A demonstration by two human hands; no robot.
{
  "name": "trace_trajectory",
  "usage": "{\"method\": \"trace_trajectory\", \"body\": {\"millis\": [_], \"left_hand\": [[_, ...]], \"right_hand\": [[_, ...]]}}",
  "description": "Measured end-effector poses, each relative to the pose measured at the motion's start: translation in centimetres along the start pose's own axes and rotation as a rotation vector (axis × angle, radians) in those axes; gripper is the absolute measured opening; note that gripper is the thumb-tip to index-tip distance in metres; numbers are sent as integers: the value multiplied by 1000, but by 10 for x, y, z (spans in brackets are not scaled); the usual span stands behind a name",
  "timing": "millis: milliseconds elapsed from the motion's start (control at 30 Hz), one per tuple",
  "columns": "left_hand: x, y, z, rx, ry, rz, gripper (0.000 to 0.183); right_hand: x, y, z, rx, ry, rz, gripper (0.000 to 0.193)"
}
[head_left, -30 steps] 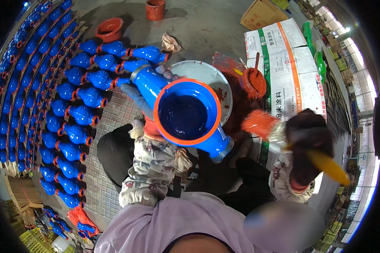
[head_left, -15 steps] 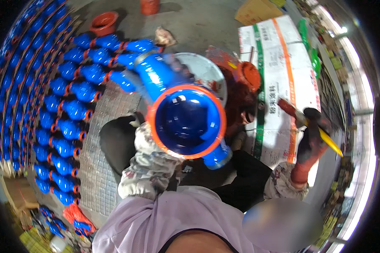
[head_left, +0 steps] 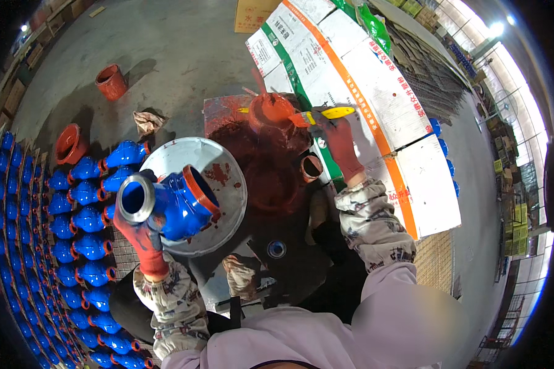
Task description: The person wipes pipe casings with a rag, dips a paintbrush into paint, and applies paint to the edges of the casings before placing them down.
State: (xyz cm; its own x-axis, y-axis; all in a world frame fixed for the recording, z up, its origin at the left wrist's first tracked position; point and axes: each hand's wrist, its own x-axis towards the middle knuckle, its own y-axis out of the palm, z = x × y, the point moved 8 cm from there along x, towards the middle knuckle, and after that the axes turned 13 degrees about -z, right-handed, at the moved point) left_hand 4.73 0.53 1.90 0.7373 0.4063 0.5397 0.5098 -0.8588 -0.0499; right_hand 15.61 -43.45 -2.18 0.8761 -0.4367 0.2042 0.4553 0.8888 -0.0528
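My left hand (head_left: 143, 243), in a red glove, grips a glossy blue valve body (head_left: 172, 212) from its near side. One end is a bare metal ring; the wide opening beside it has a red-painted rim. It is held over a round white drum top (head_left: 231, 218) spotted with red paint. My right hand (head_left: 343, 144), also gloved, is closed around a paintbrush (head_left: 337, 113) with a yellow handle and red bristles. Those bristles are at the right side of a red-coated paint pot (head_left: 271, 114). My left fingers are partly hidden by the valve body.
Rows of blue valve bodies (head_left: 92, 246) with red rims fill the left. White cartons (head_left: 363, 92) with green and orange stripes lie on the right. Red tubs (head_left: 72, 144) and a crumpled rag (head_left: 148, 123) are on the floor. A small red cup (head_left: 311, 168) stands beside the pot.
The valve body has moved away from the camera, down and left, and been turned. My right hand has brought the brush left to the paint pot. The view has shifted too.
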Motion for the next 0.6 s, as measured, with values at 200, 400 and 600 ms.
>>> {"method": "trace_trajectory", "body": {"millis": [200, 400, 600], "left_hand": [[2, 39, -23, 31, -24, 276, 73], [-2, 55, -35, 78, -278, 413, 72], [-31, 20, -57, 159, 7, 498, 74]], "right_hand": [[15, 28, -17, -269, -103, 27, 26], [20, 33, -27, -350, -273, 0, 28], [-34, 55, -23, 553, 393, 159, 37]]}}
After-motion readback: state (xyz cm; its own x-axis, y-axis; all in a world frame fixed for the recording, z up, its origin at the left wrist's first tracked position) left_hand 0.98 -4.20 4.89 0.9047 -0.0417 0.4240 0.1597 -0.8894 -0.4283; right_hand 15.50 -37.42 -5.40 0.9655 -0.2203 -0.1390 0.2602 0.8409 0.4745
